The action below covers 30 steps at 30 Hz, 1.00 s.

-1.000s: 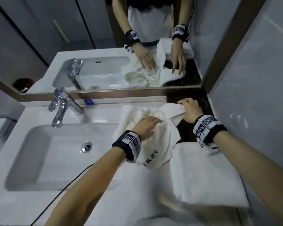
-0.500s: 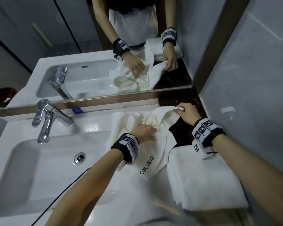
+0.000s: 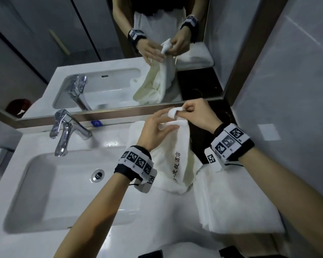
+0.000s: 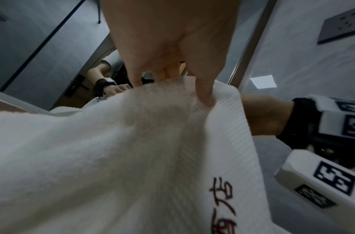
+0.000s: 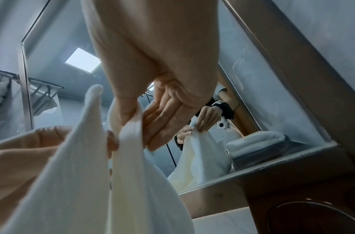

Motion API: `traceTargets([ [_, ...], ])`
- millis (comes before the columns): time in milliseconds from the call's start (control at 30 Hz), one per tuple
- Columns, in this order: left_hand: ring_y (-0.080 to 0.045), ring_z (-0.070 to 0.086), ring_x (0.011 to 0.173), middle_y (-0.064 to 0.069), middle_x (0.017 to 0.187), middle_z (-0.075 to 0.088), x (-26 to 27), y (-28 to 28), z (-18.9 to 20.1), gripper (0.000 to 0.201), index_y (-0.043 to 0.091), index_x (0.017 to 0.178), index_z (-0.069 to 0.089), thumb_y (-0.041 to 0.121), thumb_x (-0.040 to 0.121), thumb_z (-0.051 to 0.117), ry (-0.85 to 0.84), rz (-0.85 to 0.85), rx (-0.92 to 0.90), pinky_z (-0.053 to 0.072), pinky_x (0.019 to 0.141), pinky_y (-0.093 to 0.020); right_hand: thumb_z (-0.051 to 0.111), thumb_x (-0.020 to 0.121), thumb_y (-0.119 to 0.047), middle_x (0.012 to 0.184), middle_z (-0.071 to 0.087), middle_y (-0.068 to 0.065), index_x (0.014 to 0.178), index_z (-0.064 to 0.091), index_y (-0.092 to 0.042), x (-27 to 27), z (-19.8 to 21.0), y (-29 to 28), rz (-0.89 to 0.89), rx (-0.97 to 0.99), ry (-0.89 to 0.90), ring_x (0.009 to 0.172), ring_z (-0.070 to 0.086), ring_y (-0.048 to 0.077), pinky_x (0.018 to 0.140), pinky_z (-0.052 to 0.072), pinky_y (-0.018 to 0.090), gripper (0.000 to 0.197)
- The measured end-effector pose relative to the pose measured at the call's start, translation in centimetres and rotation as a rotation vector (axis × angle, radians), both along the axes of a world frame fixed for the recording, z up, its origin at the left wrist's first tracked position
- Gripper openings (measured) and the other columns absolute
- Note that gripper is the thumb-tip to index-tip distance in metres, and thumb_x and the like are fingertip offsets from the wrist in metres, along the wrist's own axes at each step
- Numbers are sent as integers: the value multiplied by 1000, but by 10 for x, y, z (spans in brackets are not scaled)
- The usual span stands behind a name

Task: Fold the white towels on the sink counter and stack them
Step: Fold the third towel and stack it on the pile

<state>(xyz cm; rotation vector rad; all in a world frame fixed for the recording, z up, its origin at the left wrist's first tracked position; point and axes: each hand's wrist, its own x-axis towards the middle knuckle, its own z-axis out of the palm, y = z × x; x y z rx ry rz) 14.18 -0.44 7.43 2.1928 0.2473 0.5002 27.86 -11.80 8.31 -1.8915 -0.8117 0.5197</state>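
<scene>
A white towel (image 3: 172, 157) with dark embroidered characters hangs above the counter, its lower part bunched beside the sink. My right hand (image 3: 194, 113) pinches its top corner between thumb and fingers, close to the mirror. Just left of it, my left hand (image 3: 157, 125) grips the same upper edge. In the left wrist view the towel (image 4: 112, 158) fills the frame under my fingers (image 4: 204, 88). In the right wrist view the towel (image 5: 76, 174) hangs from my thumb and fingers (image 5: 128, 114). A folded white towel (image 3: 237, 200) lies flat on the counter at the right.
The white basin (image 3: 50, 185) with its drain (image 3: 98, 175) takes up the left half of the counter, and a chrome faucet (image 3: 65, 131) stands behind it. The mirror (image 3: 119, 62) runs along the back. A grey wall (image 3: 291, 108) closes the right side.
Both hands have lifted the towel off the counter. The right hand rose with the corner, and the left hand moved up from the towel's middle to the top edge beside it.
</scene>
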Motion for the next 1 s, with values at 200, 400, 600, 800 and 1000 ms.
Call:
traceTargets([
  [200, -16, 53, 118, -9, 130, 55, -8, -14, -7, 21, 3, 107, 68, 10, 88, 62, -156, 6, 127, 39, 101, -19, 80, 71, -29, 53, 60, -3, 60, 57, -16, -2, 5, -1, -50, 5, 48, 44, 56, -1, 47, 48, 18, 29],
  [400, -18, 57, 78, -1, 85, 66, -11, -11, -7, 10, 5, 93, 60, 12, 93, 54, -97, 230, 41, 41, 68, -23, 69, 84, -20, 52, 67, -5, 69, 59, -14, -9, 7, 1, 69, 3, 207, 53, 67, 5, 53, 53, 20, 19],
  [600, -18, 39, 62, 2, 61, 44, -13, -4, 8, 24, 15, 73, 39, 11, 94, 51, -37, 358, -27, 25, 56, -27, 60, 90, -23, 79, 69, -2, 87, 57, -18, -24, 3, -6, 79, 138, 189, 74, 65, 5, 77, 54, 25, 6],
  [800, -14, 47, 68, -7, 76, 55, -3, 10, 60, 13, 9, 81, 50, 13, 91, 56, -69, 245, -67, 35, 58, -19, 72, 80, -28, 104, 72, 1, 110, 67, -13, -43, 5, -6, 148, 127, 177, 95, 69, 13, 86, 53, 26, 34],
  [1000, -8, 49, 65, 10, 68, 51, 9, 26, 131, 22, 21, 70, 47, 18, 87, 60, -206, 246, -76, 43, 61, -26, 70, 82, -32, 90, 75, -1, 86, 70, -22, -37, 18, 1, 119, 105, 174, 82, 72, 12, 74, 58, 24, 11],
])
